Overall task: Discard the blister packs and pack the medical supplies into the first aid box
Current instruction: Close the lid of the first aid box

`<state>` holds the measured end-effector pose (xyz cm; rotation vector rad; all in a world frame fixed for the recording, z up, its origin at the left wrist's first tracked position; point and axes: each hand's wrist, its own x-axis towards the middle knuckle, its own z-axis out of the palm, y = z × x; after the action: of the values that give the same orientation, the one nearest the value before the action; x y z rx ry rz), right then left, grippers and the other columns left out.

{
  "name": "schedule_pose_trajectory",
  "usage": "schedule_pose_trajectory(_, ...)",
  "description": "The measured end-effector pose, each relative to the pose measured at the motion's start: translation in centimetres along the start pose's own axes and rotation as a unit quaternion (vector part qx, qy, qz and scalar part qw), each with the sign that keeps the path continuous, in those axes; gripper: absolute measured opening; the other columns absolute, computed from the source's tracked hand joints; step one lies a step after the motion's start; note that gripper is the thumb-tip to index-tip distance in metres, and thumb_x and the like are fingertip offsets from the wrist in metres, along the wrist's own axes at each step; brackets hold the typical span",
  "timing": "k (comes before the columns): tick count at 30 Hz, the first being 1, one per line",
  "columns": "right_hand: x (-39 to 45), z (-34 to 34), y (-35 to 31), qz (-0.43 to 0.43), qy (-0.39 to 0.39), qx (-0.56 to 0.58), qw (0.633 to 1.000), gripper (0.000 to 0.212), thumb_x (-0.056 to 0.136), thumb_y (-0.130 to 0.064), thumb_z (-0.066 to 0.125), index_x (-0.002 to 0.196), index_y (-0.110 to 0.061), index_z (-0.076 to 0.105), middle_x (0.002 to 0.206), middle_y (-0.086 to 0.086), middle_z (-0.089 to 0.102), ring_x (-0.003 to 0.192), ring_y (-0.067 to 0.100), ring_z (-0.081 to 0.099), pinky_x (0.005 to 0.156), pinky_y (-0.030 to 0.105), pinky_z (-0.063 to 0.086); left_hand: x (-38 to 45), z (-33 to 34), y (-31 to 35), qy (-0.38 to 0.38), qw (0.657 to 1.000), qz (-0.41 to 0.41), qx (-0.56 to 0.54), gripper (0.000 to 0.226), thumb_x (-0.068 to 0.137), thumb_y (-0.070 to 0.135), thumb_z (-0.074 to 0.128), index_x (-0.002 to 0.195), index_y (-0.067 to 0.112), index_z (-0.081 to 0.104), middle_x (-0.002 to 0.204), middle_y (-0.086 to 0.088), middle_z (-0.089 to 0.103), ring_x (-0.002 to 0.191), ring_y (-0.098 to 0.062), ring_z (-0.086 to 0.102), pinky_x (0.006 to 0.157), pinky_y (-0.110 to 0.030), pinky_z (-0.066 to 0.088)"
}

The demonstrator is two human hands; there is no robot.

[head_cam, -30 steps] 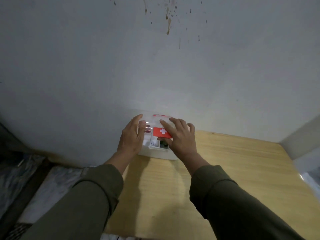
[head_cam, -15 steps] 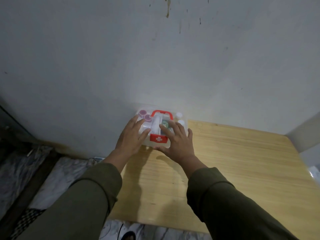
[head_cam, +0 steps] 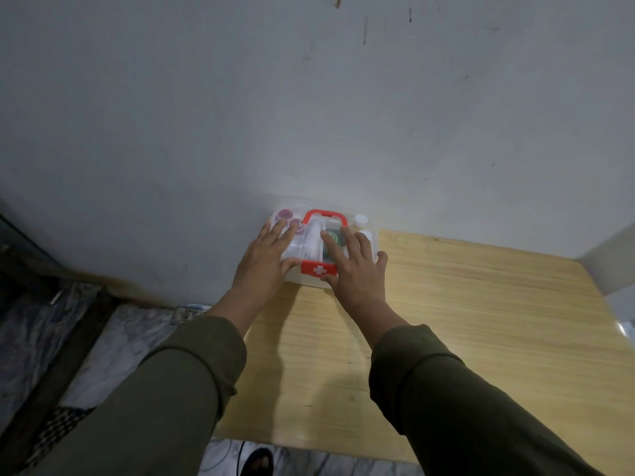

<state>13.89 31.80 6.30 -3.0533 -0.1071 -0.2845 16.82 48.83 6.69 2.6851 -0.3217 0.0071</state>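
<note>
Clear plastic first aid box (head_cam: 367, 249) sits at the desk (head_cam: 464, 321) rear edge against the wall. Left hand (head_cam: 266, 259) and right hand (head_cam: 354, 269) lie open and flat on its lid. Press evenly beside the red latch (head_cam: 319, 269) until it seats.

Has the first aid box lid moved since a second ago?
Yes. The lid has swung down shut over the first aid box, which stays against the wall.

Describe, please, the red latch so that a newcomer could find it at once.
On the wooden table, against the wall, sits the clear first aid box. The red latch is on its near edge, between both hands; unlike the red handle, it bears a white cross.
</note>
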Motion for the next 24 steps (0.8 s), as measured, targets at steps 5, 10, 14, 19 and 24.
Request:
schedule_pose_trajectory(5,1.8,0.3,0.3,0.015,-0.031,-0.004,0.999,0.077,0.087,-0.044,0.060,0.144,-0.035,0.009,0.157,0.003,0.011,0.145,0.030,0.010,0.110,0.061,0.019,1.6,-0.1,0.6,-0.014,1.000,-0.011,-0.006,0.073,0.092,0.043,0.050,0.151,0.032,0.008,0.161,0.005,0.006,0.149,-0.022,0.004,0.117,-0.044,0.019)
schedule_pose_trajectory(10,4.3,0.2,0.4,0.022,-0.038,-0.007,0.999,0.079,0.089,-0.042,0.058,0.146,-0.035,0.004,0.159,0.003,0.005,0.146,0.029,0.003,0.111,0.063,0.016,4.0,-0.6,0.7,-0.012,1.000,-0.014,-0.002,0.071,0.094,0.042,0.049,0.151,0.030,0.009,0.161,0.004,0.005,0.149,-0.024,0.003,0.117,-0.043,0.018)
schedule_pose_trajectory(14,4.9,0.7,0.6,0.027,-0.040,-0.010,0.999,0.080,0.088,-0.044,0.059,0.145,-0.036,0.004,0.158,0.004,0.005,0.146,0.029,0.002,0.111,0.063,0.016,5.1,-0.2,0.3,-0.014,1.000,-0.013,0.015,0.071,0.094,0.042,0.049,0.151,0.030,0.009,0.161,0.004,0.005,0.149,-0.024,0.002,0.118,-0.042,0.016)
schedule_pose_trajectory(19,5.0,1.0,0.6,0.028,-0.044,0.000,0.999,0.079,0.087,-0.046,0.058,0.145,-0.037,0.005,0.159,0.003,0.004,0.147,0.029,0.000,0.110,0.064,0.016,5.1,0.2,-0.1,-0.008,1.000,-0.002,0.006,0.071,0.094,0.041,0.050,0.151,0.031,0.008,0.161,0.005,0.005,0.149,-0.023,0.002,0.117,-0.043,0.018)
schedule_pose_trajectory(24,4.9,0.7,0.3,0.038,-0.061,-0.005,0.997,0.080,0.086,-0.047,0.058,0.146,-0.037,0.005,0.159,0.003,0.002,0.147,0.029,-0.002,0.111,0.063,0.013,4.9,0.2,0.0,-0.014,1.000,-0.002,0.004,0.071,0.093,0.043,0.050,0.151,0.031,0.010,0.161,0.004,0.007,0.149,-0.024,0.004,0.118,-0.042,0.016)
